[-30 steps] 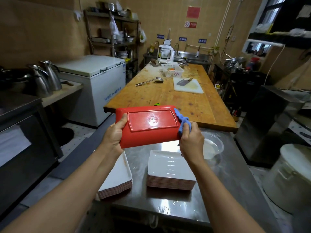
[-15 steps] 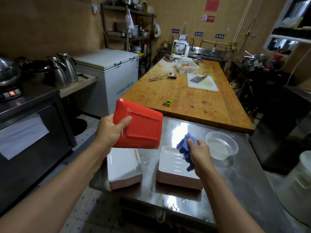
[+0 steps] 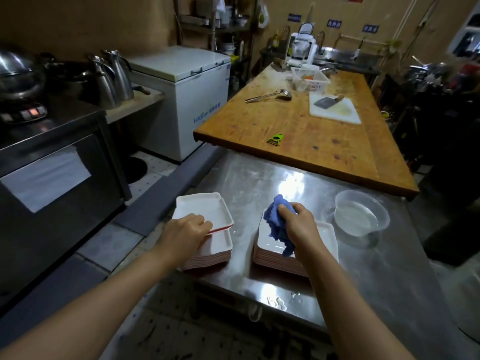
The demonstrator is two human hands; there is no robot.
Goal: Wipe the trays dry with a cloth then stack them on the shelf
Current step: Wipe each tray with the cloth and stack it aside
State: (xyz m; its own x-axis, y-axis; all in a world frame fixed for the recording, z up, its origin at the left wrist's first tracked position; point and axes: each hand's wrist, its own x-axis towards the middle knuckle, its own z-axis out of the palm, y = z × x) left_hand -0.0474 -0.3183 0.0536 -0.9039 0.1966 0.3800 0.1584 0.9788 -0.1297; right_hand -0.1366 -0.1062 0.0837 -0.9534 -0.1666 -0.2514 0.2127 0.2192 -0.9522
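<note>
1 head-worn camera looks forward and down, close over the steel counter (image 3: 259, 183), kitchen beyond.

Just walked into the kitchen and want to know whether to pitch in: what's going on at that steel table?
A person is drying trays. The left hand holds a tray, white side up, at its near edge, setting it slightly askew on the left stack. The right hand grips a blue cloth over the right stack. A clear bowl of water sits to the right on the steel table. Nothing is on a shelf yet, as far as this view shows.
</note>
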